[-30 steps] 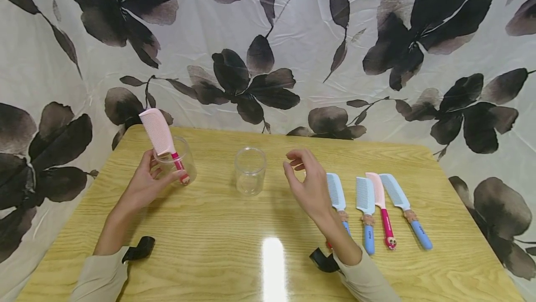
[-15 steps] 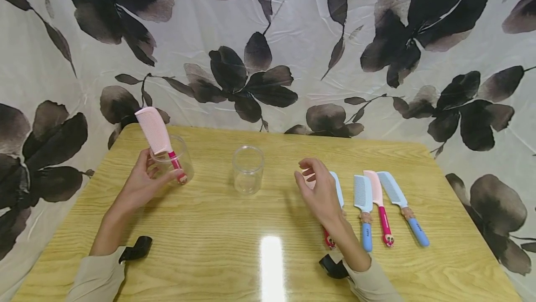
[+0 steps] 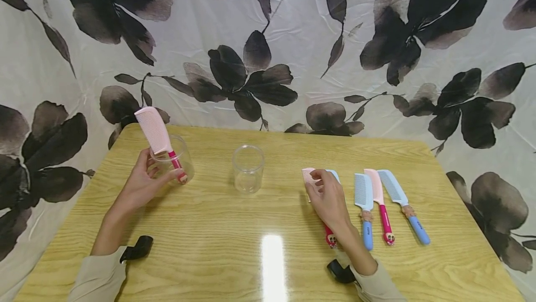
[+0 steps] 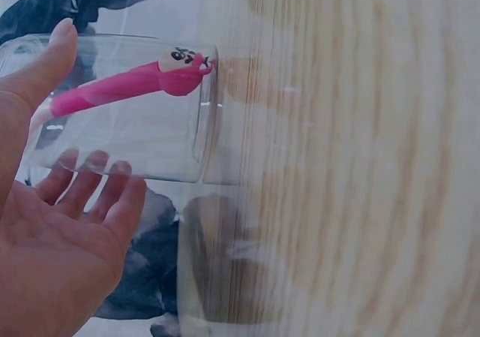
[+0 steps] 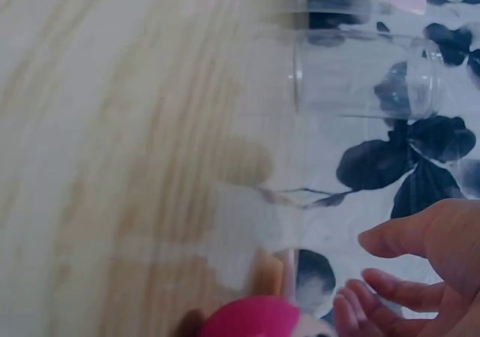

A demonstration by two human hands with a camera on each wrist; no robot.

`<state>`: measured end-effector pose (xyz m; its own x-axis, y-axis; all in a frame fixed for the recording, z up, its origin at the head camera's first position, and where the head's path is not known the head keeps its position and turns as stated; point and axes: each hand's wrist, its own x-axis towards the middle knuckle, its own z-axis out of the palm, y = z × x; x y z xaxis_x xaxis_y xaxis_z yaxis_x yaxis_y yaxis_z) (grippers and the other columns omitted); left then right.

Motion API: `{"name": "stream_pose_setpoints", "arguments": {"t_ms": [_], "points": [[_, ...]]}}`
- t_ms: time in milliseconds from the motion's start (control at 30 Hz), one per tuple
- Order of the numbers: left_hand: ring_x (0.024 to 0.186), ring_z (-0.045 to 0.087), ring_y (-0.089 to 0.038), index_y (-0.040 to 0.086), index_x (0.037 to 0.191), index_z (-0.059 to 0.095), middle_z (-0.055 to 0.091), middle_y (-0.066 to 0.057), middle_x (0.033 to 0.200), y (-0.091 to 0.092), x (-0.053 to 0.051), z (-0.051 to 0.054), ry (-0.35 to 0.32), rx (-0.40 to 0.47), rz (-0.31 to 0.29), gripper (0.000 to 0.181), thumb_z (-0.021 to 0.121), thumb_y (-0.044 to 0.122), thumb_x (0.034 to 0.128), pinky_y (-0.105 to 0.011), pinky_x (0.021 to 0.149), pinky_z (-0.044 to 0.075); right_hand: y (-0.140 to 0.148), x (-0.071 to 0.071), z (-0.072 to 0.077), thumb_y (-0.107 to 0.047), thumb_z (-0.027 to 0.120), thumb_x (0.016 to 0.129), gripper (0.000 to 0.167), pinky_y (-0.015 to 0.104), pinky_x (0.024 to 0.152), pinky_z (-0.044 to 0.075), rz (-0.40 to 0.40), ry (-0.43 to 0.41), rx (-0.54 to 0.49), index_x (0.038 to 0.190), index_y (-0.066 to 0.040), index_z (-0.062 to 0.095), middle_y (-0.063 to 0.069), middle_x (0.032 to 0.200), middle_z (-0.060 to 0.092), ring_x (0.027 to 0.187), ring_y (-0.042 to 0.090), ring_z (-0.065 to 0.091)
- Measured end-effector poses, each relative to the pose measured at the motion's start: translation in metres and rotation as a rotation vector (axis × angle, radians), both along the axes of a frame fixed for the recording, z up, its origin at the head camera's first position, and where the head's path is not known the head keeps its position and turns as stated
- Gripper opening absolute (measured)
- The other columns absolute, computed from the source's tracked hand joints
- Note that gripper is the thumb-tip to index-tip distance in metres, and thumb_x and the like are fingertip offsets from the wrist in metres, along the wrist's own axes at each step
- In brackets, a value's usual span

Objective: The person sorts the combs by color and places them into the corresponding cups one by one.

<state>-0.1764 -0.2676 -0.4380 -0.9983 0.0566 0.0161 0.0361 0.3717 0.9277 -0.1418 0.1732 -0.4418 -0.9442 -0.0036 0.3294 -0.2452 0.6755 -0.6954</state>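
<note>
Thumb on one side and fingers on the other, your left hand [image 3: 142,184] is curled around a clear jar [image 3: 186,164] at the left of the counter [image 3: 209,237]. Inside that jar a tilted pink comb [image 3: 155,127] leans to your left, its head above the rim and its magenta handle [image 4: 110,91] reaching down to the jar's foot, as your left wrist view shows. A smaller jar [image 3: 248,171] stands upright to the right, apart from the one you hold.

Your right hand [image 3: 331,202] is over a second pink comb [image 3: 308,181], the thumb and bent fingers spread with a gap between them in your right wrist view. Whether the fingertips touch that comb is hard to say, since your hand covers much of it; its handle end points toward you. Part of a half-hidden blue comb [image 3: 333,174] shows behind the same hand.

Farther right, you have three more lying close together: a blue comb [image 3: 364,192], then a third pink comb [image 3: 375,183], and a far blue comb [image 3: 393,188] at the end, all with handles toward you. Behind the counter hangs a flowered cloth [image 3: 180,36].
</note>
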Motion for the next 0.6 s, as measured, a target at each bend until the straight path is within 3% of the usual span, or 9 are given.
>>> {"name": "stream_pose_setpoints", "arguments": {"t_ms": [167,600], "points": [[0.147,0.025,-0.052,0.002,0.159,0.009,0.026,-0.028,0.157,-0.0005,0.0,0.0001,0.008,0.006,-0.002,0.095,0.077,0.02,0.0949,-0.068,0.118,0.021,0.0035,0.0013,-0.0053,-0.002,0.075,0.09,0.029,0.043,0.075,0.057,-0.017,-0.008,0.059,0.116,0.007,0.065,0.021,0.11,0.066,0.092,0.034,0.065],[0.149,0.021,-0.052,0.002,0.159,0.008,0.024,-0.028,0.159,-0.0001,0.0009,0.0021,-0.003,0.007,0.003,0.097,0.078,0.022,0.0942,-0.069,0.119,0.019,0.0091,0.0045,-0.0006,0.001,0.073,0.09,0.04,0.047,0.08,0.053,-0.006,-0.15,0.155,0.127,0.008,0.06,0.024,0.11,0.06,0.095,0.035,0.059]]}}
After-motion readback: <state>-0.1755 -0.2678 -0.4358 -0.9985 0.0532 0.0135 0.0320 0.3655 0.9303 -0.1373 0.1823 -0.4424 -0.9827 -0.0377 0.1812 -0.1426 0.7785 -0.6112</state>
